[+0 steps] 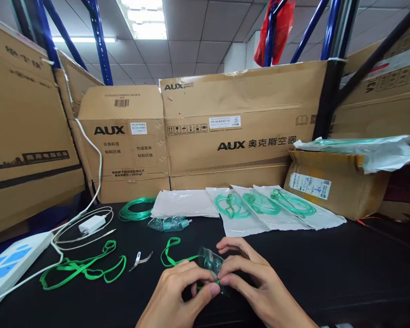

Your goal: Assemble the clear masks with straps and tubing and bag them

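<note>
In front of me, near the table's front edge, both hands work on a small clear mask (210, 259) with a green elastic strap (172, 263). The fingertips of my left hand (179, 291) pinch the strap at the mask's lower edge. My right hand (256, 284) pinches the same edge with thumb and index finger, its other fingers raised. The strap's free loop trails left across the black table. More green straps (85, 269) lie loose at the left, beside small metal snips (140, 259). The fingers partly hide the mask.
Behind the hands are coiled green tubing (136, 210), a clear plastic piece (169, 223), white sleeves (184, 203) and three packs with green tubing (261, 205). A power strip (17, 259) with white cables is at left. A cardboard box (338, 182) stands back right.
</note>
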`<state>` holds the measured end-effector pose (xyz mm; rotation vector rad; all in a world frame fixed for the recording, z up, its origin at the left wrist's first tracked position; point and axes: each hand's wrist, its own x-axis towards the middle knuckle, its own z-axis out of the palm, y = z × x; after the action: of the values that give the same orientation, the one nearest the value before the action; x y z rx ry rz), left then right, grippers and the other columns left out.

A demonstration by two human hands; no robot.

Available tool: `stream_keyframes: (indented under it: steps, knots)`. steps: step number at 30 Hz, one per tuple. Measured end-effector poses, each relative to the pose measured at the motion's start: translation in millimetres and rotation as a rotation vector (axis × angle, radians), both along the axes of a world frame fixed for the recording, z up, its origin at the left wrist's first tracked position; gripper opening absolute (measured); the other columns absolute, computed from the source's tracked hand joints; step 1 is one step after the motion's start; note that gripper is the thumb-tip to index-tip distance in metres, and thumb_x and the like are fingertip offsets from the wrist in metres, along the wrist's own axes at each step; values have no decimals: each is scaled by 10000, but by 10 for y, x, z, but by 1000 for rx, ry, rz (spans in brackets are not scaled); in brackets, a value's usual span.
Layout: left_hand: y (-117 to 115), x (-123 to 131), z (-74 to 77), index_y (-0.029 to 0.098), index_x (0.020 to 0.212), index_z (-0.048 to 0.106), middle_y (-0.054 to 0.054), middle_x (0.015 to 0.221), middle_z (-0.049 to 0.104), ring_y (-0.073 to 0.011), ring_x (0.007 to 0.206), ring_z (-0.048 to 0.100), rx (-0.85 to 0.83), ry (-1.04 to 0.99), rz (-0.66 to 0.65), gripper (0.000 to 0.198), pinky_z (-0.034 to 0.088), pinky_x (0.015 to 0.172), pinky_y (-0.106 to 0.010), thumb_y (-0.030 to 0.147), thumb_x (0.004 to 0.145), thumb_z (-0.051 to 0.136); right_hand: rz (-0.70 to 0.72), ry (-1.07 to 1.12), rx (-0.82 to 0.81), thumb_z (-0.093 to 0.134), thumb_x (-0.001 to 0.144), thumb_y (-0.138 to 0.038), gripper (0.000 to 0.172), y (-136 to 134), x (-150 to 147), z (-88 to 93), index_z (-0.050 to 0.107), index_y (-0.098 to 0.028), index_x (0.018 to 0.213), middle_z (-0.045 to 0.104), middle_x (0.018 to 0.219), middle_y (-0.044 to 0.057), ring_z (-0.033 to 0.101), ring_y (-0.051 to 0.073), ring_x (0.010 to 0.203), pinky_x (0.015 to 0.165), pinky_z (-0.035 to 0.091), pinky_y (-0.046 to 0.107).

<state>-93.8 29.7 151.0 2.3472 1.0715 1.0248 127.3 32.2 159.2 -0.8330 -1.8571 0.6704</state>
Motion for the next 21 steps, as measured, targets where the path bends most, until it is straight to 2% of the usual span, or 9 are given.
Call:
stream_keyframes:
  steps: [5, 7, 10, 12, 15, 17, 21]
  knots:
    - [-20, 4, -2, 261, 1002, 788, 28, 813, 757, -154, 693, 649, 37, -41, 15, 105, 534, 797, -258, 308, 1004, 693, -19, 23, -24, 666, 1001, -230, 175, -15, -8, 37, 727, -273, 843, 588, 971, 2, 626, 171, 899, 827, 489, 246]
    - [-32, 9, 0, 274, 1033, 773, 39, 822, 744, -145, 685, 637, 33, -90, 37, 77, 539, 774, -241, 293, 976, 723, 9, 38, -49, 656, 1018, -273, 184, -18, -10, 55, 699, -264, 840, 589, 922, -6, 612, 167, 855, 785, 484, 241]
    - [-48, 24, -10, 290, 1136, 724, 42, 913, 767, -143, 705, 637, 4, -165, 38, 204, 548, 724, -218, 268, 936, 752, 54, 30, -64, 648, 1034, -303, 189, -19, -16, 61, 688, -255, 856, 626, 906, -5, 624, 165, 836, 766, 483, 243]
    - [-56, 35, -22, 310, 1188, 707, 47, 961, 785, -147, 722, 649, 16, -157, 39, 274, 563, 826, -257, 276, 923, 767, 76, 11, -52, 645, 1039, -297, 184, -20, -22, 52, 691, -248, 867, 654, 910, 1, 641, 169, 839, 767, 486, 249]
    - [-66, 46, -33, 339, 1180, 730, 55, 933, 786, -161, 731, 665, 50, -84, 65, 242, 511, 1039, -387, 337, 941, 766, 89, -11, -10, 640, 1046, -282, 174, -22, -33, 32, 696, -242, 887, 681, 908, 9, 661, 176, 845, 772, 494, 258]
    - [-73, 52, -27, 335, 1142, 743, 53, 915, 781, -169, 732, 665, 53, -50, 75, 191, 503, 1054, -414, 365, 954, 750, 94, -20, 24, 646, 1047, -283, 170, -24, -39, 22, 698, -240, 892, 689, 898, 10, 668, 178, 840, 766, 497, 259]
    - [-91, 64, 2, 327, 1048, 740, 58, 888, 759, -181, 756, 654, 66, -19, 117, 124, 541, 987, -395, 326, 924, 747, 112, -46, 60, 639, 1055, -291, 166, -30, -37, 5, 699, -237, 910, 697, 904, 17, 672, 178, 833, 760, 503, 261]
